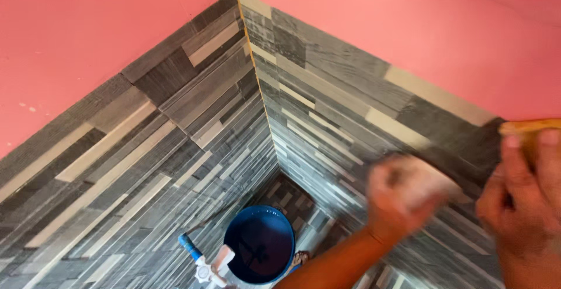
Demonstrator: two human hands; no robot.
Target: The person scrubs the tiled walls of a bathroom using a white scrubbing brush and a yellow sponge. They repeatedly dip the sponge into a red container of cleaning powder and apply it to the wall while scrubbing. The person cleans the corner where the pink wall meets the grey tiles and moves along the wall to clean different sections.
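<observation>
The left hand [409,192] is heavily blurred, so its fingers cannot be told apart; it looks loosely closed against the grey striped tile wall [345,113], and whether it has hold of anything cannot be told. Its forearm runs down and to the left, out of the bottom edge of the view. The right hand [523,198] is cut off by the right and bottom edges. Its fingers are curled, with the fingertips [514,142] pressed up against a yellow tool [532,126], of which only a short strip shows. What kind of tool it is cannot be made out; most of it is hidden behind the fingers or lies past the right edge.

The visible part of the yellow tool lies with its long axis roughly level, running from the top edge of the tiled band toward the right edge of the frame, just where the tiles meet the pink painted wall [409,26]. It sits just beside the left hand's blurred shape, slightly above it.

Far below, in the corner where the two tiled walls meet, stands a blue bucket [260,242], its mouth facing up. Just left of it lies a white fitting with a blue handle [198,260], partly cut off by the bottom edge. The tiled floor [286,195] behind the bucket is dim and hard to read.
</observation>
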